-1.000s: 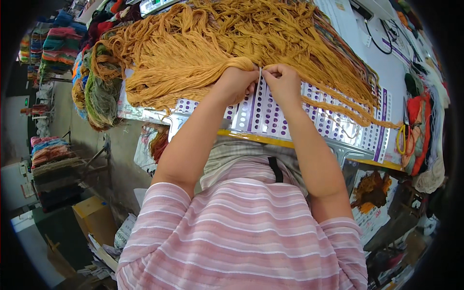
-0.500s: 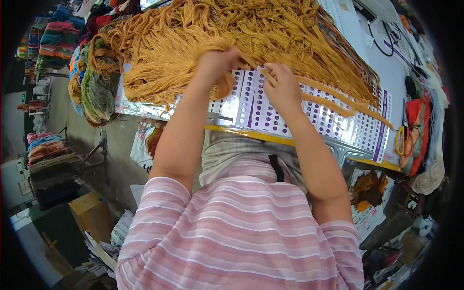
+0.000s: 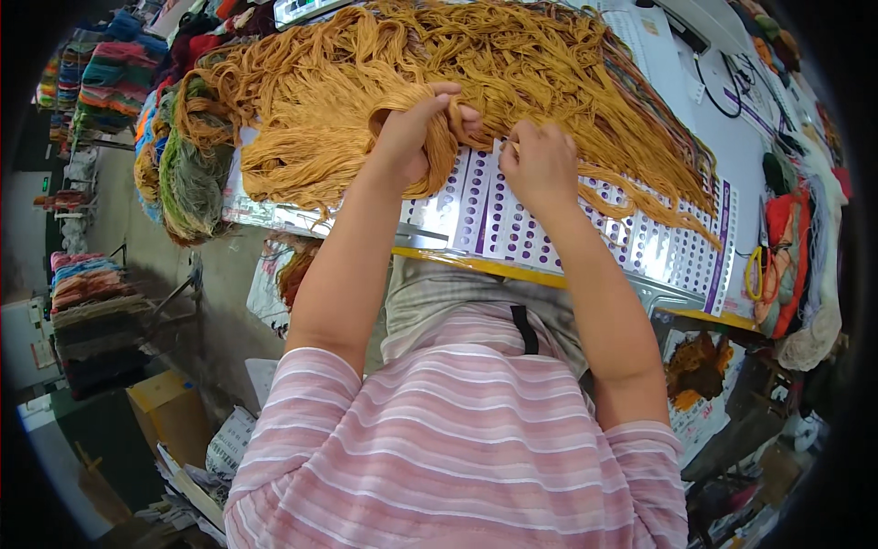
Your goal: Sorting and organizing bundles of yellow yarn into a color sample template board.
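A loose coil of golden-orange yarn [image 3: 441,157] is looped round my left hand [image 3: 402,142], whose fingers curl into it with the thumb on top. Just to its right, my right hand [image 3: 543,174] has its fingers bent and pinched together by the yarn's strand; the fingertips partly hide what they hold. From beneath this hand a loose tail of the yarn [image 3: 654,199] trails off to the right. Both hands are over white cards with rows of punched holes [image 3: 512,229]. Beyond them, a wide heap of golden yarn skeins [image 3: 512,55] covers the table.
Green and multicoloured skeins [image 3: 187,174] hang at the table's left end. On the right lie yellow-handled scissors [image 3: 754,273] and red skeins [image 3: 791,247]. A yellow strip [image 3: 476,265] runs along the near table edge. Yarn racks [image 3: 96,302] and a cardboard box [image 3: 169,412] stand left.
My left hand has turned, showing the coil open round it. My right hand has shifted slightly right and down, and the yarn tail on the cards has drawn in leftward.
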{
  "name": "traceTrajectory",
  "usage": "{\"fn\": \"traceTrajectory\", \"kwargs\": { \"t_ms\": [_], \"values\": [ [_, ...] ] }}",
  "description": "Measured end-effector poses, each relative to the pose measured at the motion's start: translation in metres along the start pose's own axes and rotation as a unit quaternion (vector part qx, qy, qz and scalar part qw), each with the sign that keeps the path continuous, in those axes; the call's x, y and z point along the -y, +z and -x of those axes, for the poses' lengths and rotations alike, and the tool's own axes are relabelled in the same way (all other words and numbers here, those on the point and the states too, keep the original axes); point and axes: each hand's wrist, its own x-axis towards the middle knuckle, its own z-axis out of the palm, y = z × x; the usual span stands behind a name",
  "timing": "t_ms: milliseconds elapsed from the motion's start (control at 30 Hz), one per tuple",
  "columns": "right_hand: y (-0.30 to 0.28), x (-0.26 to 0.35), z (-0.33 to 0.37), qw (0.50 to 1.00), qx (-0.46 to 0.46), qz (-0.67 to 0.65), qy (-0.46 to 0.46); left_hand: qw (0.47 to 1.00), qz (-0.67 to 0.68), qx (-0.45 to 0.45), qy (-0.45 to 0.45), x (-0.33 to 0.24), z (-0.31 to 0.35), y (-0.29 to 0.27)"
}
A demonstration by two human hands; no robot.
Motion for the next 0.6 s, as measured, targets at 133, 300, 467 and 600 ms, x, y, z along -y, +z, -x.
{"fn": "traceTrajectory", "kwargs": {
  "t_ms": [133,300,467,600],
  "values": [
    [-0.012,-0.008,0.0,0.982,0.014,-0.187,0.033,0.988,-0.076,0.133,0.024,0.006,0.005,0.015],
    [-0.016,-0.013,0.001,0.944,0.01,-0.325,0.061,0.948,-0.259,0.183,-0.008,0.022,0.005,0.034],
    [0.005,-0.019,0.002,0.963,0.033,-0.262,0.061,0.961,-0.201,0.189,0.013,0.034,-0.006,0.029],
    [0.005,-0.009,0.001,0.981,0.057,-0.175,0.058,0.961,-0.188,0.202,0.018,0.021,-0.001,0.022]
  ]
}}
